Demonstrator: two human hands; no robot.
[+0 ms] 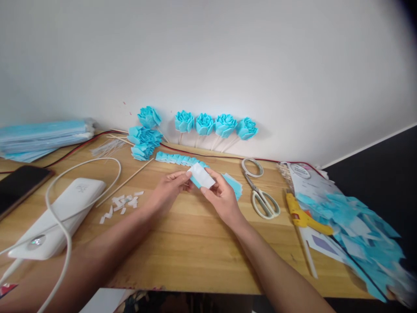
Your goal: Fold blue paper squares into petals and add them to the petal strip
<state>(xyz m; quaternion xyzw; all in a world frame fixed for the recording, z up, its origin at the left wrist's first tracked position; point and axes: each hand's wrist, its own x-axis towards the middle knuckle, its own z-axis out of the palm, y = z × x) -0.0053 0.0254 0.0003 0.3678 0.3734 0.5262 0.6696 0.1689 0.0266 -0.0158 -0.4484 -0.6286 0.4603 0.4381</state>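
A small white and blue piece of fabric (202,174) is held between my two hands above the middle of the wooden table. My left hand (171,187) pinches its left end, and my right hand (223,195) grips its right side with thumb and fingers. Just behind it lies a row of folded blue pieces (176,159). To the right, partly behind my right hand, is a stack of blue pieces (233,186). Several blue flowers on sticks (204,124) lean against the wall, and more blue flowers (143,141) lie at the back left.
Scissors (260,198) lie right of my hands, with a yellow glue gun (304,217) and a blue fabric heap (358,230) beyond. At left are a white power bank (61,217) with a looping cable, a phone (22,187), white scraps (122,203) and a thin stick (125,182).
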